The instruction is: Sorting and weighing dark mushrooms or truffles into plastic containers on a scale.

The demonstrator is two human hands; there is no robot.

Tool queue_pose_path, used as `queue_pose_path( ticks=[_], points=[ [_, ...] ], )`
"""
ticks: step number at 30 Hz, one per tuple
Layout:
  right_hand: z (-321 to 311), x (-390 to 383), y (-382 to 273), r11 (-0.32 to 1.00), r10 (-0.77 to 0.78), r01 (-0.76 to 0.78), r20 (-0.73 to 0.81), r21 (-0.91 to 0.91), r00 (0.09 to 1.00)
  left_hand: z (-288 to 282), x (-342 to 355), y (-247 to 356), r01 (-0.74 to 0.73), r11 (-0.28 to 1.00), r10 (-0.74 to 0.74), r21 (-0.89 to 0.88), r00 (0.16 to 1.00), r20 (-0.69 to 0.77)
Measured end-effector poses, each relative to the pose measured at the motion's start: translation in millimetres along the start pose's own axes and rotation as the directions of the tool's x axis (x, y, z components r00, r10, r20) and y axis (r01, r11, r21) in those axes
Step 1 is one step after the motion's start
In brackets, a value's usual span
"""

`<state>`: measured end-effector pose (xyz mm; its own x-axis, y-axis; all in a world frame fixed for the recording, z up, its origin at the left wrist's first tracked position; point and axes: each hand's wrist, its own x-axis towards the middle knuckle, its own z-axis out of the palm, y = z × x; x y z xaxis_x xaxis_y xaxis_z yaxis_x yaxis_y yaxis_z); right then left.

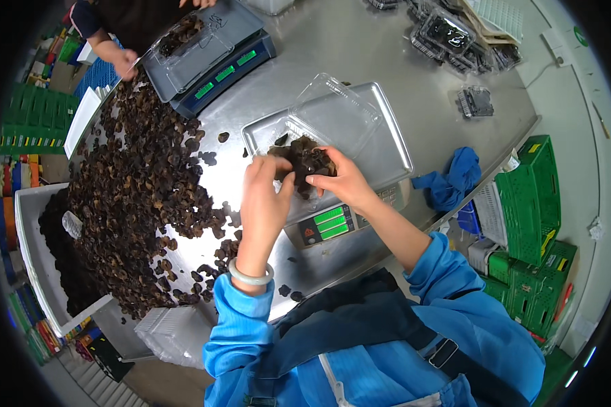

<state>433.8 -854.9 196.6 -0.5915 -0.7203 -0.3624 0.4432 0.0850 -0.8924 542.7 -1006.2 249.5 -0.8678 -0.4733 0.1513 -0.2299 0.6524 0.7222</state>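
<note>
2 scales: near scale [327, 225], far scale [225, 73]. Near one's steel tray [395, 150] carries 1 open clear clamshell [346, 112], dark fungus clump [304, 161] in its base. 1 white bin [26, 234], dark fungus inside, beside the loose pile [136, 183] (pieces too many to count). Right hand [347, 180]: thumb and fingers grasping clump's right side. Left hand [261, 193]: half-curled at its left edge, can't tell if gripping.
</note>
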Motion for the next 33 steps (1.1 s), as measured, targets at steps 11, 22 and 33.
queue_pose_path(
  ticks=[11,22,33],
  points=[
    [23,-2,-10,0.920,-0.192,0.233,0.156,-0.315,0.969,23,-14,-24,0.285,0.849,-0.282,-0.446,0.956,0.075],
    [28,3,-23,0.793,-0.399,0.446,0.200,-0.415,0.895,19,-15,-31,0.178,0.848,-0.228,-0.498,0.973,-0.041],
    [17,-3,-22,0.267,-0.640,0.465,0.205,-0.844,0.741,-20,-48,-67,0.356,0.627,-0.455,-0.693,0.889,0.045]
  ],
)
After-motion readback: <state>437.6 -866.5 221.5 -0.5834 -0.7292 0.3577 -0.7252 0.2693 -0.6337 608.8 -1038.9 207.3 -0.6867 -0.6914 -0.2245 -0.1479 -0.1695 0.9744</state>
